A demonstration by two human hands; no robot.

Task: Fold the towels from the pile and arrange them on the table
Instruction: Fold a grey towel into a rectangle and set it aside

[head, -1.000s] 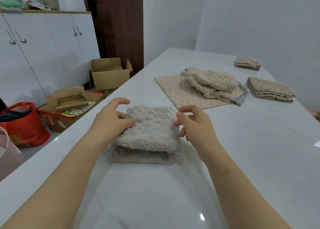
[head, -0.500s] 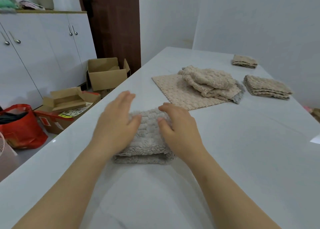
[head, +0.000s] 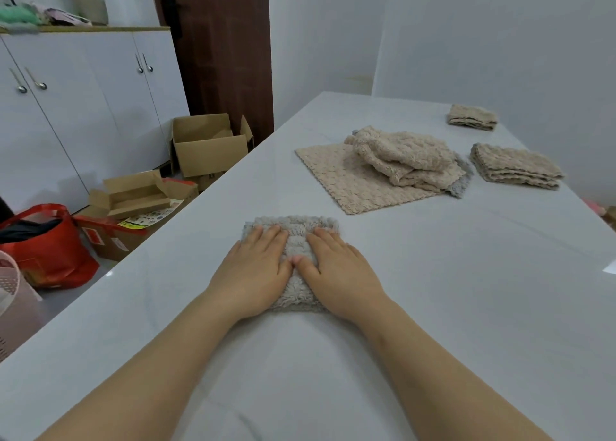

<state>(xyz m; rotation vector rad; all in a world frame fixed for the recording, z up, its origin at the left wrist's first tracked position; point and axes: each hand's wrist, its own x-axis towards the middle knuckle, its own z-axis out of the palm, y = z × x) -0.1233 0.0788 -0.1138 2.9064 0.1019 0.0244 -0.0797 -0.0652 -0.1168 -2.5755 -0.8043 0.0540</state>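
Grey towel [head: 293, 237] lay on the table [head: 466, 290], folded into a small, thick block. Left hand [head: 256, 267] and right hand [head: 336, 270] rested flat on top of it, side by side. Fingers were straight and together, and the thumbs met over the middle. Neither hand gripped anything; both palms pressed down. The towel's far edge showed past the fingertips, and its near fold showed between the wrists.

Step in hand was probably flattening the last fold. The pile fabric looked springy, so it likely wanted even pressure worked from the middle outward. The corners needed a check for overlap. Hands should lift straight up so the top layer does not drag.

Room: the table's left edge ran near, left of the grey towel, so any slide that way looked risky. Bare tabletop lay to its right and on its near side, which gave plenty of room.

- Beyond it and to the right: flat towel [head: 340, 180], spread out, with the unfolded pile [head: 403, 160] on its far part.
- Further right of the grey towel: a folded stack [head: 516, 167].
- Farthest from it: a lone folded far towel [head: 471, 117].

Several towels were not yet folded. On the floor, left of the grey towel past the edge, were boxes [head: 206, 144] and a red bag [head: 50, 247].
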